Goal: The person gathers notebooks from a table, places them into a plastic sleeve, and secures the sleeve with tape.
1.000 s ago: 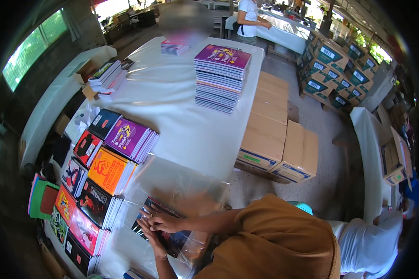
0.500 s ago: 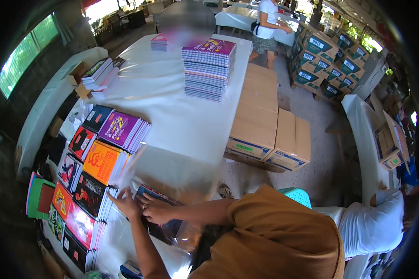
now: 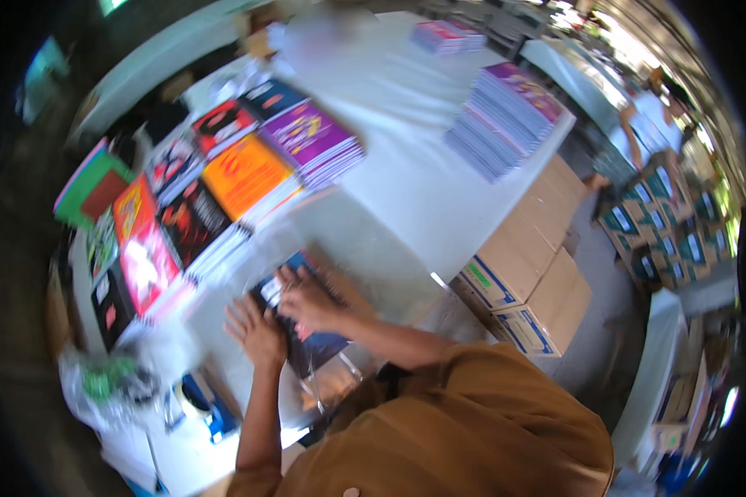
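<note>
Dark-covered notebook (image 3: 318,352) on near side of orange-covered notebook stack (image 3: 249,174), clear plastic film (image 3: 381,240) around it; left hand (image 3: 261,333) fingers apart, right hand (image 3: 307,302) can't tell; I'd press evenly, avoid creasing film

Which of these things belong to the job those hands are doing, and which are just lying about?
Seemingly in the job:
dark-covered book under the right hand, left hand beside
clear plastic near it
perhaps the rows of colourful books

Apparently just lying about:
cardboard boxes at right
crumpled bag at lower left
</note>
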`<state>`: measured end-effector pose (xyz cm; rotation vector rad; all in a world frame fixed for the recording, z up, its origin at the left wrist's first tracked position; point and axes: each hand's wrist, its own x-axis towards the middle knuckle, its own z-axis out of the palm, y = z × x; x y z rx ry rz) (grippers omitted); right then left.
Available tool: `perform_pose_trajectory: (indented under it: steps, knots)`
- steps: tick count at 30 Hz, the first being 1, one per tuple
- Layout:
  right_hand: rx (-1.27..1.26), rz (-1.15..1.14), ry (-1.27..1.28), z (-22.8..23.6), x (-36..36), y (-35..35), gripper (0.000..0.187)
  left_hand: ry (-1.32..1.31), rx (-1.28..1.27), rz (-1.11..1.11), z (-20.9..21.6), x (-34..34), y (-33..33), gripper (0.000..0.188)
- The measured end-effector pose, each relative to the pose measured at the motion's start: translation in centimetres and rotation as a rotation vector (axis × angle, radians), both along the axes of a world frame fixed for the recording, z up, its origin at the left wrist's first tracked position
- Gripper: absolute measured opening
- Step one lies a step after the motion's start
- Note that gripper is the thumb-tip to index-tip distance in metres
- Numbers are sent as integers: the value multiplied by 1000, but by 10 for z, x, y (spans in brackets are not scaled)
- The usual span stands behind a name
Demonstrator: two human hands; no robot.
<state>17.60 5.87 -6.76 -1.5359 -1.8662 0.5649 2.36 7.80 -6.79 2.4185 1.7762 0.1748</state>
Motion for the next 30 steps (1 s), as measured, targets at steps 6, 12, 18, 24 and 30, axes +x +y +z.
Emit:
perform_pose_trajectory:
  steps: [6, 12, 18, 24, 30]
  knots:
    - [50, 6, -131, -5, -6, -3, 24, -3, 60, -112, 8, 13, 1, 52]
    - [-55, 211, -243, 4, 0, 8, 29, 7, 112, -132, 0, 3, 3, 54]
    - [-342, 328, 27, 4, 27, 24, 28, 0, 44, -184, 19, 23, -77, 74]
    - [-530, 383, 44, 24, 26, 31, 25, -296, -81, -682, 26, 22, -137, 73]
    - [-621, 395, -189, 51, 20, 33, 20, -858, -192, -332, 84, -57, -110, 27]
